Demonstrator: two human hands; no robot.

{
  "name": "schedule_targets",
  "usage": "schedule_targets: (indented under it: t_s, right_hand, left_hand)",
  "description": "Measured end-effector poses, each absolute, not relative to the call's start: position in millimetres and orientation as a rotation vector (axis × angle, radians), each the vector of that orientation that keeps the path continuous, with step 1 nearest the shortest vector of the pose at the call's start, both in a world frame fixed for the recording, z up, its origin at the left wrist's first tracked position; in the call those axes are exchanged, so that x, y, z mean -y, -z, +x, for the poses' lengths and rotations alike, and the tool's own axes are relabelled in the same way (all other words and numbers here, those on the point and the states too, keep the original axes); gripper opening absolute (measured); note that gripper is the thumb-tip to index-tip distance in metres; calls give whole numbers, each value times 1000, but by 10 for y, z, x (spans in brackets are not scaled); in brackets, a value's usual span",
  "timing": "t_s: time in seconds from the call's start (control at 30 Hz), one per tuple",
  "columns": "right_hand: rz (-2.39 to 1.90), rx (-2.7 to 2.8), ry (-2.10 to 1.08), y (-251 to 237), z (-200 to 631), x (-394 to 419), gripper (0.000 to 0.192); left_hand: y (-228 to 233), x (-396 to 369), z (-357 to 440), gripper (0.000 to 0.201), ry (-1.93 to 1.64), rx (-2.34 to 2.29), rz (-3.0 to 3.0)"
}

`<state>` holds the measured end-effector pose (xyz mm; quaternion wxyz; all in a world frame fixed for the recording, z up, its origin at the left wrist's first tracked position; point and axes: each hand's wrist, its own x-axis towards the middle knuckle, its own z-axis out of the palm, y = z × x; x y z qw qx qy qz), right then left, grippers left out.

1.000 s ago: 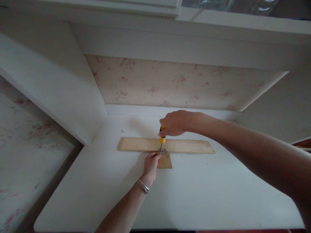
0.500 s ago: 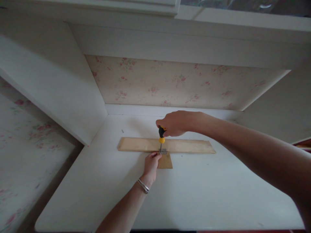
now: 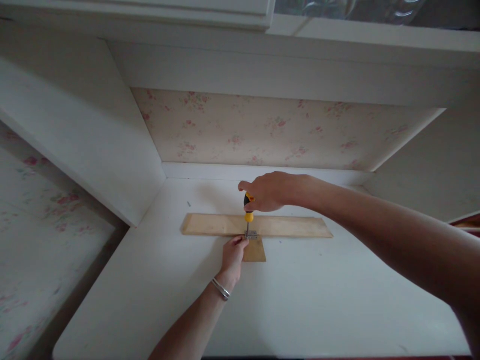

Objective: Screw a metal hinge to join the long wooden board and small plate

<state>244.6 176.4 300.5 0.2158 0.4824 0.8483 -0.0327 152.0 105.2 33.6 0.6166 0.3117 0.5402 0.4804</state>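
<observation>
two hands on the job: your right hand (image 3: 268, 192) wraps the screwdriver (image 3: 248, 212) upright, tip on the hinge (image 3: 252, 234) where the long board (image 3: 292, 226) meets the short piece (image 3: 255, 251). your left hand (image 3: 232, 256) pinches at the tip, fingers narrow. step in hand looks like driving a screw; next calls for steady downward pressure, shaft kept vertical.

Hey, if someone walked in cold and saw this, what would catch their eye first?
Probably the yellow and black screwdriver, held upright by the right hand over a small metal hinge at the middle of the white table. The hinge sits where a long wood strip meets a short wood piece, and the left hand steadies things beside it. Behind is flowered wallpaper.
</observation>
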Motion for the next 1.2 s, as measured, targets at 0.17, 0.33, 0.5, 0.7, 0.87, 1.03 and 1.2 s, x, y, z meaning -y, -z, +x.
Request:
schedule_targets:
  t_s: [0.17, 0.33, 0.5, 0.7, 0.87, 1.03, 1.2]
  right_hand:
    - [1332, -2318, 56, -3012, 2429, -1718, 55]
    - [1253, -2376, 176, -3019, 2447, -1698, 56]
    - [1368, -2310, 27, -3001, 2458, -1721, 59]
    - [1273, -2339, 92, -3005, 2445, -1707, 51]
    - [1322, -2384, 35, -3002, 2451, -1712, 62]
    - [1290, -2349, 11, -3011, 2455, -1710, 51]
    - [1305, -2393, 62, -3032, 2439, -1670, 61]
  left_hand:
    - [-303, -1055, 1519, 27, -1092, -1212, 750]
    - [-309, -1058, 1519, 26, -1087, -1222, 730]
    - [-317, -1056, 1523, 27, -1095, -1232, 714]
    - [-325, -1064, 1515, 28, -1087, -1234, 740]
    - [-300, -1067, 1510, 27, -1096, -1209, 756]
    - [-276, -1069, 1508, 28, -1102, -1206, 757]
    - [-275, -1069, 1510, 28, -1096, -1214, 743]
